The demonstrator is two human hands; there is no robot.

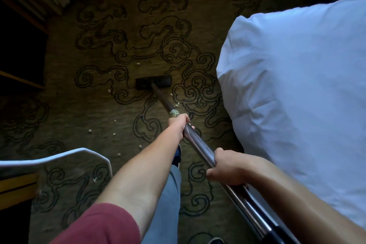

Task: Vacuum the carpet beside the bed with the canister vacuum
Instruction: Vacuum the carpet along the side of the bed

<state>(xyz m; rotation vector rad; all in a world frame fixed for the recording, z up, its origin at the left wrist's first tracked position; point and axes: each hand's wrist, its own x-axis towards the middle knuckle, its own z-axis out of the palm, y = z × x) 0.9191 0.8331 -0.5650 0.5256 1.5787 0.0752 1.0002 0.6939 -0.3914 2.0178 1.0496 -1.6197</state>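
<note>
One vacuum wand (200,144) slants down to one flat black floor head (153,82), which sits on the swirly carpet (111,109) ahead of both hands, beside the white bed (297,95). The left hand (179,125) is wrapped tight around the wand higher up, and the right hand (229,167) grips it tight lower down. About ten small pale crumbs (90,130) lie on the carpet near the floor head.

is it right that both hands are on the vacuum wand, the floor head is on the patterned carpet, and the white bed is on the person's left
Not quite: the head view shows the white bed on the person's right. The rest holds: the left hand and right hand both grip the vacuum wand, and the floor head sits on the patterned carpet.
</note>
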